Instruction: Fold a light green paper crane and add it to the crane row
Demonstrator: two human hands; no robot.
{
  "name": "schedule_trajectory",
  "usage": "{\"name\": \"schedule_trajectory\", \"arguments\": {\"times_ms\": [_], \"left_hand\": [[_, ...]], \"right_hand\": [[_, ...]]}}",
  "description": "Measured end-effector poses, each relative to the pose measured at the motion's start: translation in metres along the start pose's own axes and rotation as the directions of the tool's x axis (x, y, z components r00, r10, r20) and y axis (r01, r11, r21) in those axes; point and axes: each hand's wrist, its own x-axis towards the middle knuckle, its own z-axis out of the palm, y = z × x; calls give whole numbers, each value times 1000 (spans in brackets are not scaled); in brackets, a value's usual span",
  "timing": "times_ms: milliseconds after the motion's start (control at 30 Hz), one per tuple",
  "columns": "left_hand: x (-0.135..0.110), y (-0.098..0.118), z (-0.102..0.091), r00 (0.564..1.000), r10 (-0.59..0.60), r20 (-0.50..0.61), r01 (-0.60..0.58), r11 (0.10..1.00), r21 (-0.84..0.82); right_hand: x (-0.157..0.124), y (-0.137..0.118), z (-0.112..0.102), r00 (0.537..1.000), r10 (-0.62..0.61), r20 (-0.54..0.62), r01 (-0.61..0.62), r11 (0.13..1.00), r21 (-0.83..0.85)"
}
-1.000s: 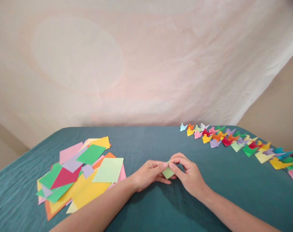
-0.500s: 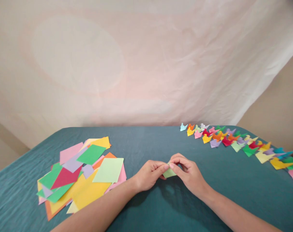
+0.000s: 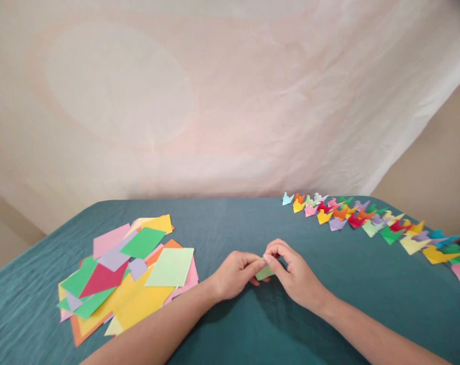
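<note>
Your left hand point(image 3: 235, 275) and right hand point(image 3: 295, 276) meet low over the teal table point(image 3: 233, 324), and the thumb and forefinger of each pinch the small light-green folded paper point(image 3: 263, 274) between them. Line up its edges before pressing the crease flat. The pile of coloured sheets point(image 3: 131, 268) lies at nine o'clock. The row of folded figures point(image 3: 367, 223) runs off toward two o'clock.

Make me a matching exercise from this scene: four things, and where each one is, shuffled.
1 light green folded piece
2 loose coloured sheets
3 row of folded figures
4 white cloth

A hung behind the table
B along the far right
C pinched by left hand and right hand
D piled at the left

Pairs: 1-C, 2-D, 3-B, 4-A
</note>
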Motion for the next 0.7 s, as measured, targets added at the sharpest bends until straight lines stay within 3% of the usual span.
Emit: {"name": "schedule_trajectory", "arguments": {"times_ms": [233, 533, 700], "left_hand": [[3, -3, -1, 987, -75, -145, 83, 995, 54], [5, -4, -1, 940, -70, -335, 93, 994, 53], [4, -3, -3, 949, -62, -309, 101, 989, 111]], "right_hand": [[-2, -1, 3, 999, 45, -6, -45, 999, 1], [0, 9, 5, 986, 165, -35, -163, 985, 59], [2, 8, 1, 986, 167, -19, -166, 985, 55]]}}
